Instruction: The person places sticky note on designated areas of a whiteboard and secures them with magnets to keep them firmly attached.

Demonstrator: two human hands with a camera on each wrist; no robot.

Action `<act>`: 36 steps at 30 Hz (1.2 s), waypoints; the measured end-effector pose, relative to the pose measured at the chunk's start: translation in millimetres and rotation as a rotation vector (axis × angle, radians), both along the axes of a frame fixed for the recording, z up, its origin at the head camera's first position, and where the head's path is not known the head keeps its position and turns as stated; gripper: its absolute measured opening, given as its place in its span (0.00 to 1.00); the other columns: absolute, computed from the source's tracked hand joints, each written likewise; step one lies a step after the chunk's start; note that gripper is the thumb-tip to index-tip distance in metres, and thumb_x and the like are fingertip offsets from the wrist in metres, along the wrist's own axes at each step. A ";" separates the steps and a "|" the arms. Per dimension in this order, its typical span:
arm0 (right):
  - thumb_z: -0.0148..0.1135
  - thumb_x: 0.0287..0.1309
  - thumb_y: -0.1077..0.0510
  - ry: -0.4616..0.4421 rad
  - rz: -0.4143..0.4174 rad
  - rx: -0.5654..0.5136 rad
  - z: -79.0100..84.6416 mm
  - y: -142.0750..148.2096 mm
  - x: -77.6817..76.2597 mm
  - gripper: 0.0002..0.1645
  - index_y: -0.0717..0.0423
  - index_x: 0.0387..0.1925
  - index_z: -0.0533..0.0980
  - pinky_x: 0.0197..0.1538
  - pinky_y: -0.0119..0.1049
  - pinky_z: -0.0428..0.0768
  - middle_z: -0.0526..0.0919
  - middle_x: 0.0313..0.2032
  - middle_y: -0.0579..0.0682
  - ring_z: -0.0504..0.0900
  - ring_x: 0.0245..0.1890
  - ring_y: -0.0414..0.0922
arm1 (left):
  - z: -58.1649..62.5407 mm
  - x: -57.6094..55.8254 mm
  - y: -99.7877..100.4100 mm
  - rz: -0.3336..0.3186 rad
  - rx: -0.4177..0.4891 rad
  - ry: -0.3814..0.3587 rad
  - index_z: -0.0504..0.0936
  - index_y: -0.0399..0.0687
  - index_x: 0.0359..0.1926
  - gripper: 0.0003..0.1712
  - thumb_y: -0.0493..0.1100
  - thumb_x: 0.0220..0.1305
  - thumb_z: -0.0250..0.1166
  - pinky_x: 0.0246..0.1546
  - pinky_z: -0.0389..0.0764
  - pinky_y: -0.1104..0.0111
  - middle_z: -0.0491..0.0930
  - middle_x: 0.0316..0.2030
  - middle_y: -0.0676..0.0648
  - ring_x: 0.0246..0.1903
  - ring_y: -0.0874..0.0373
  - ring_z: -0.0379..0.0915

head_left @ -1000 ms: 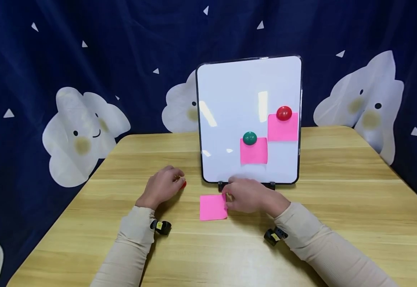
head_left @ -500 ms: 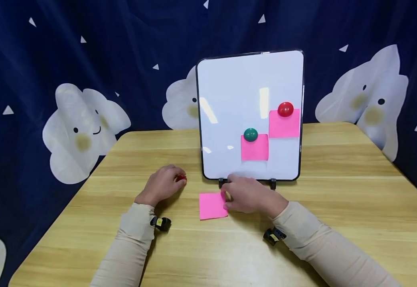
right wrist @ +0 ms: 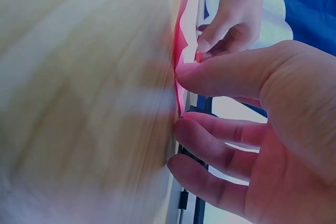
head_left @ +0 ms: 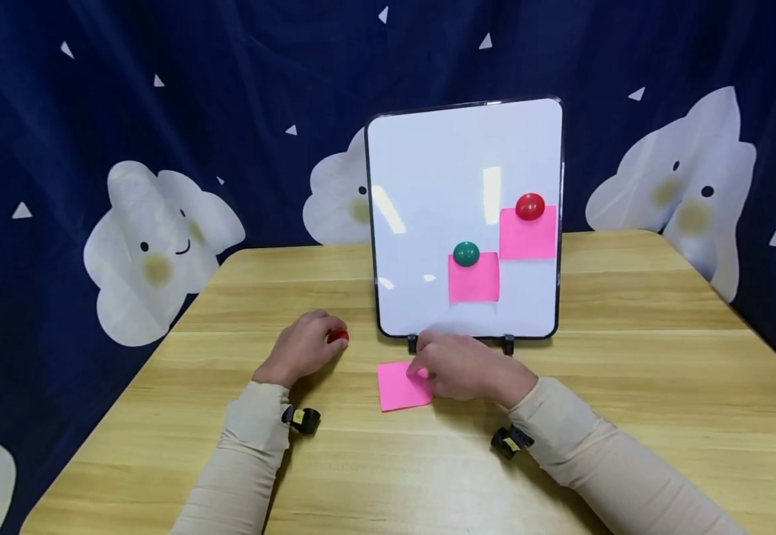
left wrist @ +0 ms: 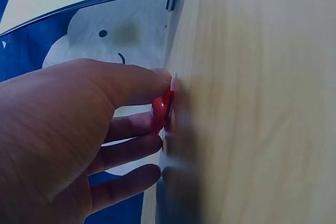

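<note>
My left hand (head_left: 304,345) pinches a red round magnet (head_left: 337,336) close to the tabletop. In the left wrist view, the thumb is above the magnet (left wrist: 161,109) and the fingers below it. To its right, a pink sticky note (head_left: 397,390) lies on the table. My right hand (head_left: 464,365) grips the note at its right side, its fingers partly covering that edge. The right wrist view shows the note (right wrist: 185,30) edge-on and buckled, with the right thumb against it. Behind the hands stands a whiteboard (head_left: 428,163).
On the board, a green magnet (head_left: 465,254) sits over one pink note (head_left: 474,282), and a red magnet (head_left: 530,206) over another pink note (head_left: 528,241). Black stand feet (head_left: 508,344) hold the board on the wooden table (head_left: 361,475). A dark blue curtain (head_left: 261,59) hangs behind.
The pink note on the table has shifted slightly right and turned a little, and the right fingers now reach farther over it. The left hand stays with its red magnet.
</note>
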State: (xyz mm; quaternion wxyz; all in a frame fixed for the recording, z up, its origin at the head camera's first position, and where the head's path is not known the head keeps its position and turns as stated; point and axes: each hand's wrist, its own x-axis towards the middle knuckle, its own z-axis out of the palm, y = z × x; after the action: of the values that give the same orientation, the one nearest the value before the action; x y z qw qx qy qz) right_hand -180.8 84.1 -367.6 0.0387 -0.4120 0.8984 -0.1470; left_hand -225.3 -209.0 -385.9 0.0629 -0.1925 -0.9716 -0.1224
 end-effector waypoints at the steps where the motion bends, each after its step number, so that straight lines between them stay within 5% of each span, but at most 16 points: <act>1: 0.68 0.57 0.65 0.000 0.001 -0.003 0.2 -0.2 0.2 0.17 0.48 0.47 0.88 0.44 0.35 0.79 0.78 0.41 0.44 0.75 0.41 0.39 | -0.2 -0.1 0.0 0.000 0.000 0.001 0.87 0.49 0.45 0.12 0.47 0.64 0.70 0.42 0.80 0.57 0.82 0.43 0.48 0.41 0.53 0.76; 19: 0.70 0.60 0.56 -0.180 -0.021 -0.055 -6.9 4.6 -13.2 0.06 0.46 0.34 0.79 0.40 0.35 0.75 0.75 0.31 0.40 0.72 0.35 0.40 | 0.1 0.2 1.3 0.018 0.001 -0.007 0.87 0.49 0.46 0.13 0.48 0.64 0.70 0.43 0.80 0.56 0.82 0.44 0.47 0.43 0.52 0.77; 36: 0.62 0.64 0.65 -0.229 -0.005 -0.163 -8.0 6.4 -15.8 0.08 0.49 0.33 0.81 0.38 0.33 0.78 0.79 0.28 0.38 0.75 0.30 0.37 | -1.7 -0.6 -0.8 0.010 0.008 -0.007 0.87 0.49 0.46 0.12 0.48 0.64 0.70 0.41 0.80 0.57 0.81 0.43 0.48 0.40 0.53 0.76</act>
State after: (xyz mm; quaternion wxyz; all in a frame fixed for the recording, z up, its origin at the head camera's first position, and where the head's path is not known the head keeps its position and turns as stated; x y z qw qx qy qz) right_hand -196.6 90.5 -375.5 0.1071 -0.3923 0.8740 -0.2659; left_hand -225.9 -209.8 -387.5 0.0610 -0.1867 -0.9723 -0.1268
